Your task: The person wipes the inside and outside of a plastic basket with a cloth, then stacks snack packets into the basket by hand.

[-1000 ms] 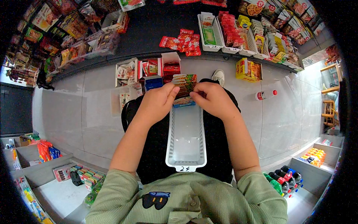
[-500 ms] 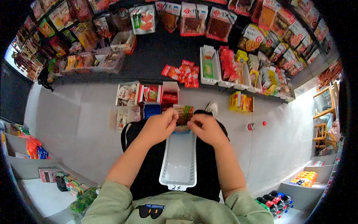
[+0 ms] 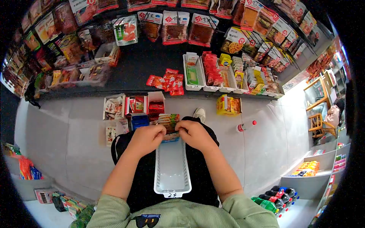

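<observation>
A long white plastic basket marked "24" rests on my lap, its near part bare. At its far end stands a bunch of brown-and-green snack packets, with something blue low beneath them. My left hand is closed at the left edge of the packets, fingers curled inward. On their right edge my right hand is also closed, thumb and fingers bent around the side. The fingertips of both hands are partly hidden, so their exact hold on the packets is hard to see.
Open boxes of snacks stand on the floor ahead. Red packets and white baskets sit on the dark shelf. A yellow box and a red-capped bottle are on the floor to the right. Bottled drinks fill a low right shelf.
The whole view has shifted, with the scene moving left and mostly down. My hands stay at the packets; the right has moved slightly closer around their right side.
</observation>
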`<state>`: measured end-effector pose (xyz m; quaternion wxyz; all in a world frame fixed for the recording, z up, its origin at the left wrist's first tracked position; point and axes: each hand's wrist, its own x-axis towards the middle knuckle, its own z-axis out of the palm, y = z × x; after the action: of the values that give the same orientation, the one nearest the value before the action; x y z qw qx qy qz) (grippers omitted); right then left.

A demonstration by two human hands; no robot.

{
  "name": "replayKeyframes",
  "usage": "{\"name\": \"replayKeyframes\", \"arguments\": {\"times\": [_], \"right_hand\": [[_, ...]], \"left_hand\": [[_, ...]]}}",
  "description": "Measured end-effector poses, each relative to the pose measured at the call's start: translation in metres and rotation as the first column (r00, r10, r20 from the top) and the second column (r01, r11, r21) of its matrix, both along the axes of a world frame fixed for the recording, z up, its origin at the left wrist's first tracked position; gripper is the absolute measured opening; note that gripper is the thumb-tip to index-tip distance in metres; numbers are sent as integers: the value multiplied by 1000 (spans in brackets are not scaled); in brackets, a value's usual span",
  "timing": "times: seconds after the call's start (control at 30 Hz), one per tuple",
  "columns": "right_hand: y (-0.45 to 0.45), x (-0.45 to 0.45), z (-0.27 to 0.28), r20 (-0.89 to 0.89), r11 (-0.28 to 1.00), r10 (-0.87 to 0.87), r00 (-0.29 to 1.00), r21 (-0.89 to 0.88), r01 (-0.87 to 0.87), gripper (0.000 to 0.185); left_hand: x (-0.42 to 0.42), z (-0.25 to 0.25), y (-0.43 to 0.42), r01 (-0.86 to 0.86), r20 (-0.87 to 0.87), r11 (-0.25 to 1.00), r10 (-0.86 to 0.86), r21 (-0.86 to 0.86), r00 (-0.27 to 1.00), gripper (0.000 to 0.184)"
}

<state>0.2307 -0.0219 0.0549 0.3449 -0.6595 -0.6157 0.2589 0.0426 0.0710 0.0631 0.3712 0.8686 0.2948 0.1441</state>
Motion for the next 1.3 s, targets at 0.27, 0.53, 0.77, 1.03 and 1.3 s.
{"name": "replayKeyframes", "arguments": {"times": [0.27, 0.53, 0.77, 1.03, 1.3], "right_hand": [[1, 0, 1, -24, 1000, -10, 1000, 22, 10, 16], [0, 2, 1, -11, 1000, -8, 1000, 17, 9, 17], [-1, 3, -2, -20, 1000, -9, 1000, 27, 10, 16], [-2, 4, 7, -57, 999, 17, 998, 43, -14, 16], [0, 2, 10, -107, 1000, -3, 994, 2, 3, 17]], "left_hand": [[0, 1, -2, -42, 67, 999, 43, -11, 997, 10], [3, 5, -4, -98, 8, 991, 99, -93, 995, 10], [4, 5, -4, -111, -38, 990, 108, -82, 993, 12], [5, 7, -6, -142, -68, 987, 137, -73, 988, 14], [1, 3, -3, -98, -7, 994, 98, -47, 995, 14]]}}
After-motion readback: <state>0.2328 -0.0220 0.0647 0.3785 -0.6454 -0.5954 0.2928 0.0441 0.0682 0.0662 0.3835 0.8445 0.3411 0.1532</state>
